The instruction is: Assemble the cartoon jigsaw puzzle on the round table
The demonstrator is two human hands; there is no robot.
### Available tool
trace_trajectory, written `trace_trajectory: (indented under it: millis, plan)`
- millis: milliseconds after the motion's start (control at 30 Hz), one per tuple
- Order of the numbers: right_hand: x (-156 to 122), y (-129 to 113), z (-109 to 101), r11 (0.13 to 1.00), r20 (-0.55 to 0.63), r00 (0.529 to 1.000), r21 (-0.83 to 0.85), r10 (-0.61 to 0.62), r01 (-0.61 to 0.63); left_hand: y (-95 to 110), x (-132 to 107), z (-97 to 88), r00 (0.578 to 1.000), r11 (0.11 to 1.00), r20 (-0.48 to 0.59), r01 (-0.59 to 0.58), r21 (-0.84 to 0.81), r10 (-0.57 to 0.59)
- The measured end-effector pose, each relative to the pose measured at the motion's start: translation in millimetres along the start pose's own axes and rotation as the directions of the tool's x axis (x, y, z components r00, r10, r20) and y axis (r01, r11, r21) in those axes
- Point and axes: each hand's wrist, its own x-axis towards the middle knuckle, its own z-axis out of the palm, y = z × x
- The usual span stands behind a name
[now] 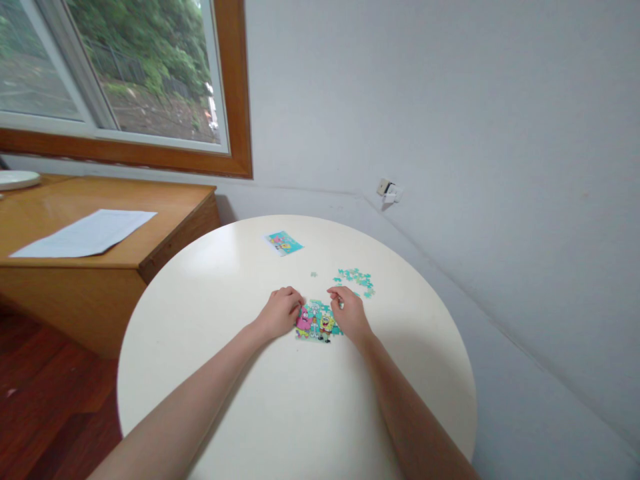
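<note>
A partly assembled jigsaw puzzle (314, 323) with cartoon figures, pink on the left and yellow on the right, lies flat on the round white table (250, 413). My left hand (281, 312) rests at its left edge, fingers curled and the tips by the upper left corner; what they grip, if anything, is too small to name. Over the right edge is my right hand (351, 312), thumb and fingers pinched together, and whatever is between them is hidden. Loose teal puzzle pieces (356, 275) are scattered just beyond it. One single piece (313, 274) lies apart, above the puzzle.
A small picture card (283, 243) with similar figures lies toward the table's far side. To the left stands a wooden desk (180, 200) bearing a sheet of paper (85, 233), below a window (150, 73). A wall socket (389, 189) with a plug is behind the table.
</note>
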Motion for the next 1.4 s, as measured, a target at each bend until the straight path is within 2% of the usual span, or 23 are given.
trace_trajectory:
  millis: [567,767,1067,1300,1400]
  plan:
    - [-0.2,-5.6,-2.1,0.993,0.043,0.996,0.099,-0.074,0.069,0.1,0.3,0.3,1.000,1.000,-0.001,0.006,0.005,-0.006]
    - [-0.8,-7.8,1.0,0.976,0.059,0.998,0.216,-0.037,0.023,0.8,0.5,0.4,1.000,1.000,-0.002,0.015,-0.002,-0.015]
    - [-3.5,-16.4,8.2,0.832,0.227,0.972,0.526,0.061,-0.176,1.9,-0.3,0.5,0.998,0.997,-0.070,-0.004,-0.081,-0.002]
    - [-3.2,-30.7,4.0,0.727,0.354,0.933,0.626,0.057,-0.282,12.3,-2.5,-4.2,0.985,0.974,-0.049,-0.172,-0.150,0.167]
    - [-3.3,-34.5,2.3,0.683,0.375,0.925,0.661,0.058,-0.311,14.2,-2.8,-5.8,0.979,0.963,-0.039,-0.204,-0.174,0.201]
